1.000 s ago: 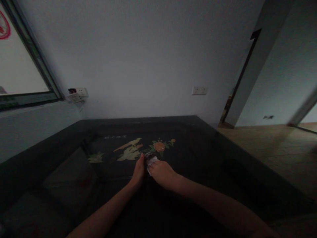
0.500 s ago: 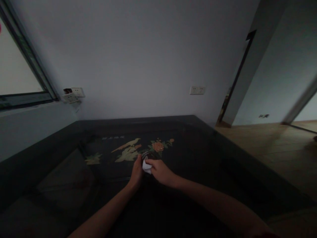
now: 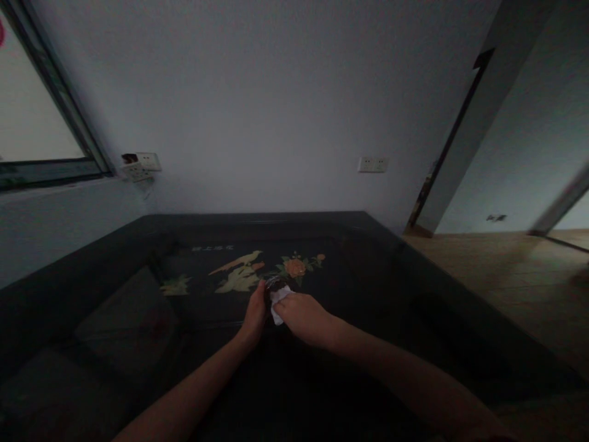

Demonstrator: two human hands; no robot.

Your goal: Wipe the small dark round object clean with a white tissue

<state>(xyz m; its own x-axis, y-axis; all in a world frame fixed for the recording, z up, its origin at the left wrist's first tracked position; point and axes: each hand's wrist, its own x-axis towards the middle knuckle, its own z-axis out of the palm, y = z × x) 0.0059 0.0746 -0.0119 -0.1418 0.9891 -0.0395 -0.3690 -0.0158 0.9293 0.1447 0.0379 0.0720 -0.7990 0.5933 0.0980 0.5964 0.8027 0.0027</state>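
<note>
My left hand (image 3: pixel 256 314) is wrapped against the left side of a small dark, shiny object (image 3: pixel 278 282) with glinting highlights on its top. Its kind I cannot make out in the dim light. A crumpled white tissue (image 3: pixel 278 313) is pinched in my right hand (image 3: pixel 302 314) and pressed to the near side of that object. Both hands are close together, low over the dark glossy tabletop (image 3: pixel 368 276). The fingers of my left hand are partly hidden behind the object.
Decorating the tabletop are a yellow bird (image 3: pixel 242 264) and an orange flower (image 3: pixel 294 267). Behind it rises a pale wall with a double socket (image 3: pixel 372 164). More sockets (image 3: pixel 140 167) sit by the window at left. Wooden floor (image 3: pixel 478 264) lies to the right.
My right hand has shifted slightly and its fingers have curled further over the tissue, which has moved up along the object. The left hand stays on the object. The camera view has shifted slightly.
</note>
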